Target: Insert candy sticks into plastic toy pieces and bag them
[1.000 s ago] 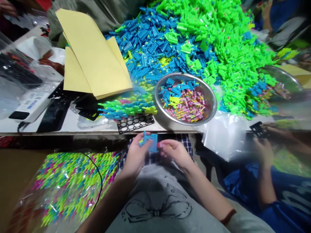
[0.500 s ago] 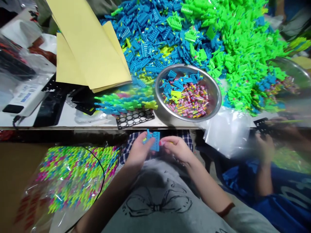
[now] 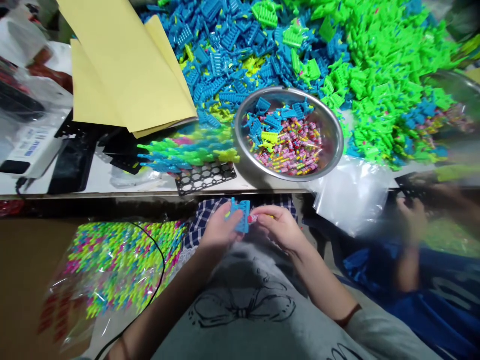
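Left hand [image 3: 221, 225]: closed, pinching a blue plastic piece [image 3: 243, 216] over the lap, below the desk [image 3: 157, 187] edge. Right hand [image 3: 281, 225]: fingertips pressed together on a small pink-and-red piece [image 3: 253, 218], just beside the blue one. Metal bowl [image 3: 339, 145], on the desk: blue, yellow and pink pieces inside. Behind it: heaped blue pieces [image 3: 228, 45] and green pieces [image 3: 386, 75]. One black perforated tray [image 3: 206, 178] lay left of the bowl.
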The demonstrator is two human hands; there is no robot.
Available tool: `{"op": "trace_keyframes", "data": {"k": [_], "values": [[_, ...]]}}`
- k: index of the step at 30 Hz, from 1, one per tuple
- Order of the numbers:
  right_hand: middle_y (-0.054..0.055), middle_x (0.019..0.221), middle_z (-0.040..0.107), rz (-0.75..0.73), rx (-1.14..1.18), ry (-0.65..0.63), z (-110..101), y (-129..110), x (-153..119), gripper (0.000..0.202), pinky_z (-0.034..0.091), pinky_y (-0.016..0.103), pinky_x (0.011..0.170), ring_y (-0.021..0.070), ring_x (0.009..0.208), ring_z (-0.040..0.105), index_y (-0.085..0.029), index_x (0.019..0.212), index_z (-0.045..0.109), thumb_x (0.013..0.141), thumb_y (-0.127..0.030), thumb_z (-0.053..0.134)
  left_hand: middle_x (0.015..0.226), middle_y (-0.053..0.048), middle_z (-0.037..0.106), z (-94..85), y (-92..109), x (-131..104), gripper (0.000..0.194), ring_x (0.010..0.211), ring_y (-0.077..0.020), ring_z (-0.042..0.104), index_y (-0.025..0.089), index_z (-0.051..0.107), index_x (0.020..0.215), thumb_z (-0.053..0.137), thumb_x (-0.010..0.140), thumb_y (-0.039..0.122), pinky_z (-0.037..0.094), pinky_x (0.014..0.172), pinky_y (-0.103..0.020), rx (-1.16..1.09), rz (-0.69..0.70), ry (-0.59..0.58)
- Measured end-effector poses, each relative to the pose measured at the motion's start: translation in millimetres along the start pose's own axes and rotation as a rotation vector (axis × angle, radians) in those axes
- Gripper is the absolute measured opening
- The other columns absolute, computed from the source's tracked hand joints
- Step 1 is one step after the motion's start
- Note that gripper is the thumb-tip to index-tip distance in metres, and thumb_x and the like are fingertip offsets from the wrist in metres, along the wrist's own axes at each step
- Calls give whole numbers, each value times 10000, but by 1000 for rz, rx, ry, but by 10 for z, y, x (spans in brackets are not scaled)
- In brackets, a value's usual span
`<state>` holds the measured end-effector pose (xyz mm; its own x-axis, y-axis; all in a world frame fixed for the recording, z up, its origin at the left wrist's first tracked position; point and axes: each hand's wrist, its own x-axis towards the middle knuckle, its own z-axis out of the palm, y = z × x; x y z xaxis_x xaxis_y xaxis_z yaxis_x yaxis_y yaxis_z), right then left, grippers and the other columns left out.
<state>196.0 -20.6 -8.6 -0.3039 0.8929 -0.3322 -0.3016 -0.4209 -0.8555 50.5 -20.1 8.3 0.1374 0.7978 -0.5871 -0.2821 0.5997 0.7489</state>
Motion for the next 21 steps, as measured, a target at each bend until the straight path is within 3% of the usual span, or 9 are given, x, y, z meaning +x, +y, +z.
{"op": "trace_keyframes", "data": {"k": [4,10,13,18,21], "values": [[4,705,629,-70,-329,88,21,-156,-93,183,384,206,510,84,554,498,-197,806,689,743,-357,624,464,96,444,-10,7,-4,380,323,-42,381,190,459,841,652,636,446,272,328,-151,153,-29,155],[24,803,662,-138,-537,43,-10,-176,-143,218,433,223,603,124,667,575,-203,854,686,796,-371,560,537,83,501,5,65,-53,386,365,-50,432,183,488,881,667,611,391,341,353,-157,269,-28,239],[25,801,657,-111,-543,-20,-78,-154,-127,230,430,217,565,111,613,561,-205,896,674,809,-372,543,563,67,536,-32,62,-40,401,374,-59,448,181,495,914,671,618,387,363,356,-168,299,-60,207],[30,736,638,-93,-637,-303,-184,-149,-62,242,437,232,595,124,628,554,-184,898,670,804,-371,549,516,52,546,-145,36,63,405,337,-61,431,164,523,886,707,599,382,278,313,-162,324,-120,69],[34,796,657,-79,-485,-300,-198,-50,-43,248,446,240,647,132,703,572,-179,900,669,785,-376,571,548,25,574,-145,18,106,383,362,-65,452,153,541,833,715,590,392,289,330,-166,254,-143,-39]]}}
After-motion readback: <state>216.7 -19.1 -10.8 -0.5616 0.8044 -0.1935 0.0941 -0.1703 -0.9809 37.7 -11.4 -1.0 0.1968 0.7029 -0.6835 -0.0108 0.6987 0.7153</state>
